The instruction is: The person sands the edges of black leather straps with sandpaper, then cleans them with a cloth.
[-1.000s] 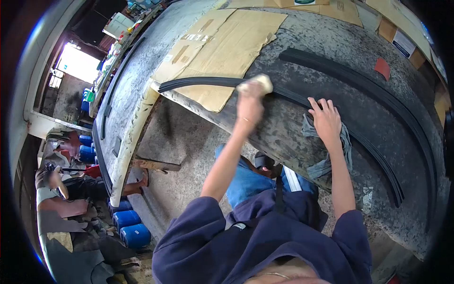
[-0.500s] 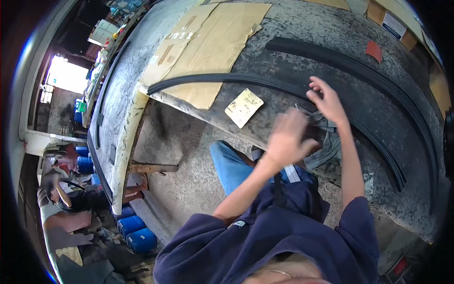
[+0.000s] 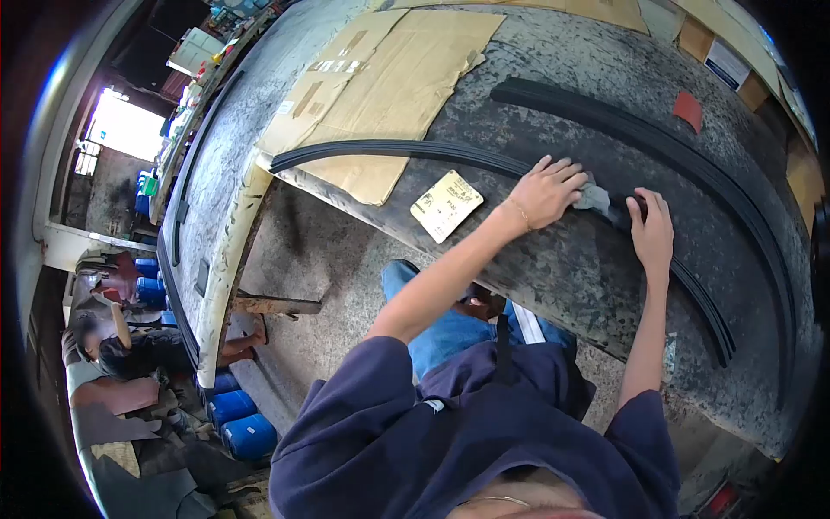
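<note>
A long, ribbed black rubber strip curves across the worktable and over part of a cardboard sheet. My left hand is closed over a bunched grey cloth that sticks out past its fingertips and lies against the strip. To the right, my right hand curls over the same strip, its thumb partly showing and the palm side hidden. Nearer the table edge, left of my left hand, lies a yellowish card with writing.
A second, wider black strip arcs along the far side of the table. The flattened cardboard covers the upper left, and a small red piece lies at the far right. Another person sits low at left near blue drums.
The grey cloth has moved from the table edge up onto the strip, under my left hand. My right hand has come down and rightward onto the strip.
</note>
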Available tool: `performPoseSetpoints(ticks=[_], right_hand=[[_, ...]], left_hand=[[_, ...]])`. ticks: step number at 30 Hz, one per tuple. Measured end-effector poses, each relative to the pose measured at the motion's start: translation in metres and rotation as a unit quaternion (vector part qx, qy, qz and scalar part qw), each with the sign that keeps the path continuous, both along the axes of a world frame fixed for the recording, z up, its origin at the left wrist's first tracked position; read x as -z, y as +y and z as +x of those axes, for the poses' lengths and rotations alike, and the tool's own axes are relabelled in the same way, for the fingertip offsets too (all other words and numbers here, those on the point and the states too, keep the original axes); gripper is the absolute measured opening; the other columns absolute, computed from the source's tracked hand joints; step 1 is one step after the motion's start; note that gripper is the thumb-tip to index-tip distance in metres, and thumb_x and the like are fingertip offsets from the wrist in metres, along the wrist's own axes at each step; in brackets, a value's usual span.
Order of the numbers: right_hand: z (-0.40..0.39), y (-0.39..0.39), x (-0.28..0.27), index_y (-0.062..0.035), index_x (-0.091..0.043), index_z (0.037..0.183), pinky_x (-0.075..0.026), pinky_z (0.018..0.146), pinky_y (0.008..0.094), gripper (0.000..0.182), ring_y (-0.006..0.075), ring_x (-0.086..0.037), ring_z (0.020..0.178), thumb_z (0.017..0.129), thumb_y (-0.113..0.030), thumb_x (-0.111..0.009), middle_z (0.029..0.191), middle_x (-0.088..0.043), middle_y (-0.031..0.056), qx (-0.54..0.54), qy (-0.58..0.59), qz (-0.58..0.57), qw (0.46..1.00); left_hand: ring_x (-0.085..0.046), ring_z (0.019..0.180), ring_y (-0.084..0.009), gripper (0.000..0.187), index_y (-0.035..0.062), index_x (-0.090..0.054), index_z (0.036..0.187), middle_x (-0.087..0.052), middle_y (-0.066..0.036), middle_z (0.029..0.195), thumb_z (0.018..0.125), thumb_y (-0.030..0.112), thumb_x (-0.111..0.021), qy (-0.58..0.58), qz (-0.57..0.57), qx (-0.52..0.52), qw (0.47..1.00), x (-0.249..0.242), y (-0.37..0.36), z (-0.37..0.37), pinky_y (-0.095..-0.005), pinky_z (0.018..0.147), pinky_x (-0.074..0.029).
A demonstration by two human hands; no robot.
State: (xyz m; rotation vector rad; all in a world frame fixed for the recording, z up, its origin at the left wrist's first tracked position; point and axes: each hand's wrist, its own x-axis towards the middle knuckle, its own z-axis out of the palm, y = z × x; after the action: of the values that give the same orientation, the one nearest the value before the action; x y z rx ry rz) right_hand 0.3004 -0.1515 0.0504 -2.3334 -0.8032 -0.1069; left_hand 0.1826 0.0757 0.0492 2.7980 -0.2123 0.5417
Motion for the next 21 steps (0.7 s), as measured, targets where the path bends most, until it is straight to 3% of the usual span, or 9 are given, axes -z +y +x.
performPoseSetpoints(ticks=[1,3,6,10,12,13,16,21], right_hand=[[0.003,-0.001,0.003,-0.0053,-0.065,0.122,-0.05,0.097,0.0438,0.039,0.0328,-0.06,0.117,0.104,-0.039,-0.058,0.123,-0.066,0.01,0.0,0.009,-0.006,1.0],[0.008,-0.003,0.009,-0.0052,-0.065,0.122,-0.05,0.097,0.0435,0.039,0.0325,-0.061,0.117,0.104,-0.039,-0.058,0.123,-0.066,0.0103,0.006,-0.008,-0.003,1.0],[0.005,-0.007,0.012,-0.0048,-0.065,0.122,-0.051,0.097,0.0434,0.039,0.0321,-0.061,0.116,0.103,-0.039,-0.058,0.123,-0.066,0.0105,0.008,-0.025,-0.001,1.0],[0.003,-0.006,0.007,-0.004,-0.065,0.122,-0.051,0.097,0.0438,0.04,0.0323,-0.061,0.117,0.103,-0.039,-0.059,0.123,-0.066,0.0107,0.013,-0.016,-0.002,1.0],[0.004,-0.006,0.008,-0.0039,-0.065,0.122,-0.05,0.097,0.0438,0.041,0.0323,-0.061,0.117,0.103,-0.039,-0.058,0.123,-0.066,0.0108,0.016,-0.027,-0.005,0.999],[0.004,-0.006,0.009,-0.0038,-0.065,0.122,-0.05,0.098,0.0437,0.041,0.0324,-0.061,0.117,0.103,-0.04,-0.058,0.124,-0.066,0.0108,0.02,-0.038,-0.009,0.999],[0.004,-0.004,0.012,-0.0033,-0.065,0.124,-0.049,0.098,0.0413,0.04,0.0312,-0.063,0.113,0.103,-0.037,-0.06,0.121,-0.066,0.0118,0.027,-0.048,-0.012,0.998],[0.006,-0.008,0.014,-0.004,-0.065,0.125,-0.049,0.098,0.0413,0.04,0.0312,-0.063,0.113,0.104,-0.038,-0.059,0.121,-0.066,0.0119,0.021,-0.054,-0.016,0.998]], left_hand=[[-0.047,0.14,-0.0331,0.039,0.0072,-0.058,0.133,-0.058,-0.016,0.141,0.098,0.022,-0.058,-0.002,0.002,-0.002,1.0,0.002,0.005,0.0,-0.0507,0.115,-0.036],[-0.042,0.145,-0.0299,0.043,0.0173,-0.057,0.142,-0.055,-0.01,0.148,0.103,0.034,-0.055,0.014,0.076,-0.033,0.996,0.006,0.014,-0.007,-0.0573,0.119,-0.03],[-0.04,0.147,-0.0287,0.043,0.0204,-0.058,0.143,-0.056,-0.008,0.149,0.102,0.035,-0.055,-0.004,0.12,-0.043,0.992,0.007,0.03,-0.016,-0.0627,0.118,-0.027],[-0.037,0.15,-0.0292,0.039,0.0191,-0.061,0.14,-0.052,-0.005,0.154,0.103,0.029,-0.053,0.02,0.142,-0.125,0.982,0.014,0.087,-0.038,-0.0683,0.117,-0.023],[-0.03,0.153,-0.0301,0.039,0.0191,-0.062,0.14,-0.044,-0.005,0.16,0.104,0.03,-0.051,0.102,0.149,-0.198,0.964,0.002,0.12,-0.057,-0.073,0.116,-0.02],[-0.023,0.156,-0.0307,0.039,0.0187,-0.061,0.14,-0.036,-0.004,0.165,0.107,0.035,-0.047,0.132,0.092,-0.232,0.959,0.002,0.136,-0.066,-0.0754,0.117,-0.015],[-0.011,0.159,-0.0303,0.045,0.0193,-0.06,0.142,-0.021,-0.003,0.171,0.109,0.042,-0.038,0.183,0.068,-0.311,0.93,0.003,0.173,-0.085,-0.0746,0.118,-0.009],[-0.006,0.16,-0.0315,0.048,0.0247,-0.057,0.146,-0.017,-0.003,0.172,0.109,0.046,-0.035,0.19,0.039,-0.383,0.903,0.009,0.223,-0.111,-0.0732,0.119,-0.004]])
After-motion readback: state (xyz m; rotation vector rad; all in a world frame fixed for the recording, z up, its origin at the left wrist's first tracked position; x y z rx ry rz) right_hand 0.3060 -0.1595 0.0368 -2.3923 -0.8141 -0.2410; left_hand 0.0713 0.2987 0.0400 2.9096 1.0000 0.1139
